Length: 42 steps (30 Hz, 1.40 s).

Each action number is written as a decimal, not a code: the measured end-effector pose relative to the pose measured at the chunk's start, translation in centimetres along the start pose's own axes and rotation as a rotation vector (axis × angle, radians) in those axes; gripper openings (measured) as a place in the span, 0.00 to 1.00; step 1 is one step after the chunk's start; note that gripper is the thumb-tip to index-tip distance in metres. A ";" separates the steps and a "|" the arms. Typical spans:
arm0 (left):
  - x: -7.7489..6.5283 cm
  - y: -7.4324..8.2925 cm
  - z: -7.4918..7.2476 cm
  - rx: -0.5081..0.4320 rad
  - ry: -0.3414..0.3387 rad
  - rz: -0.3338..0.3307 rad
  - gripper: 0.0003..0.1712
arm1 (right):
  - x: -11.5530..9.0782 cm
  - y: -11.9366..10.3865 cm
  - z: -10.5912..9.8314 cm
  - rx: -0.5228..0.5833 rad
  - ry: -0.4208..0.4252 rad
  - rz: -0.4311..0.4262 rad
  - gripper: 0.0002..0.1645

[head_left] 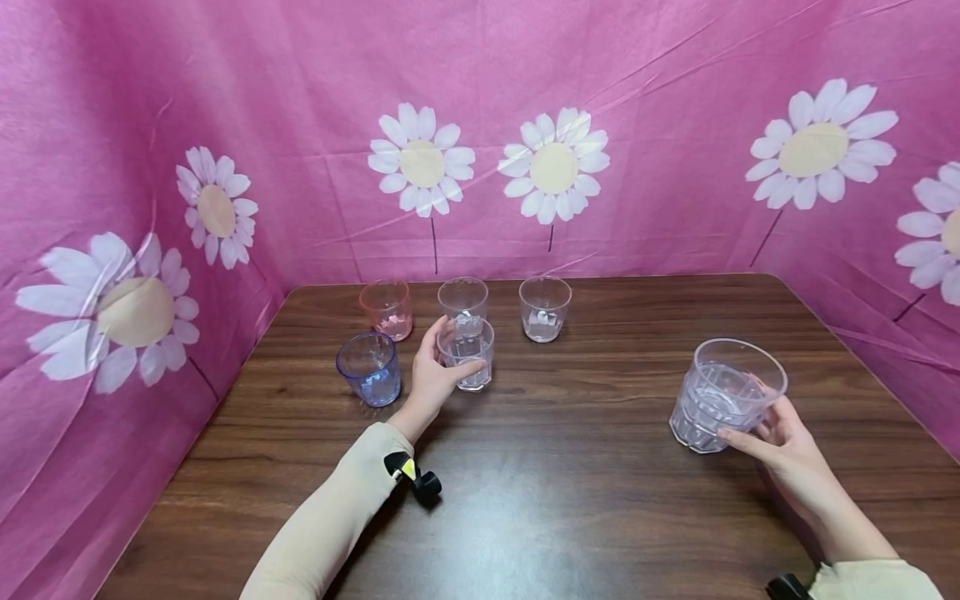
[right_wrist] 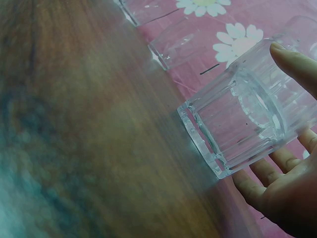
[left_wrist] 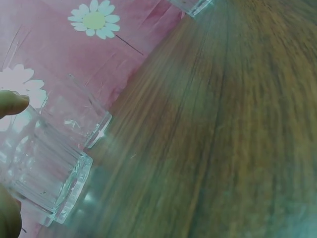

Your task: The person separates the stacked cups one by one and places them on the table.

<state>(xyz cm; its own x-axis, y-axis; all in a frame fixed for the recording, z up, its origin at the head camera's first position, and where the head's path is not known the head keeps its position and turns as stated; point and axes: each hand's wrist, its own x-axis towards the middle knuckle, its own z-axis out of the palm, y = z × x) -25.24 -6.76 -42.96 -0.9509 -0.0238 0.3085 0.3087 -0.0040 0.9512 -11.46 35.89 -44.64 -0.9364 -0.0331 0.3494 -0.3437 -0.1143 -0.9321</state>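
Observation:
My left hand point(head_left: 433, 379) grips a small clear tumbler point(head_left: 472, 377) near the middle of the table, thumb on the near side and fingers around the far side. In the left wrist view the ribbed tumbler point(left_wrist: 44, 173) leans across the lower left between thumb and finger. On the right, my right hand point(head_left: 795, 454) holds a larger clear tumbler point(head_left: 693, 417) from its right side. In the right wrist view a round glass base shows inside this larger tumbler point(right_wrist: 213, 131), as of a second tumbler nested in it.
Directly behind the left hand's tumbler stands a clear glass point(head_left: 462, 292); another clear glass point(head_left: 545, 310) is to its right. A pink glass point(head_left: 386, 310) and a blue glass point(head_left: 369, 372) stand to the left. Pink flowered cloth point(head_left: 480, 75) encloses the wooden table point(head_left: 570, 492).

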 end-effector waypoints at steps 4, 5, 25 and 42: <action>0.0 0.1 -0.2 0.024 -0.007 0.005 0.53 | 0.1 0.0 0.0 0.008 -0.003 -0.008 0.48; -0.1 0.1 -0.3 0.038 -0.009 0.005 0.53 | 0.1 0.0 0.0 0.010 -0.004 -0.009 0.48; -0.5 0.3 -0.6 0.083 -0.019 0.018 0.55 | 0.2 -0.1 0.1 0.023 -0.013 -0.006 0.48; -0.1 2.6 -0.3 0.133 0.040 0.204 0.55 | 0.0 0.0 0.0 0.026 -0.014 -0.002 0.48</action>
<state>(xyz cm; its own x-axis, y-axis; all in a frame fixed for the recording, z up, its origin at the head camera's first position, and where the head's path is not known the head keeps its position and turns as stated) -24.30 -7.04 -40.56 -0.8667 -0.0501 0.4963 0.4863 0.1364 0.8631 -11.48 35.85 -44.59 -0.9346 -0.0463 0.3527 -0.3435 -0.1399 -0.9287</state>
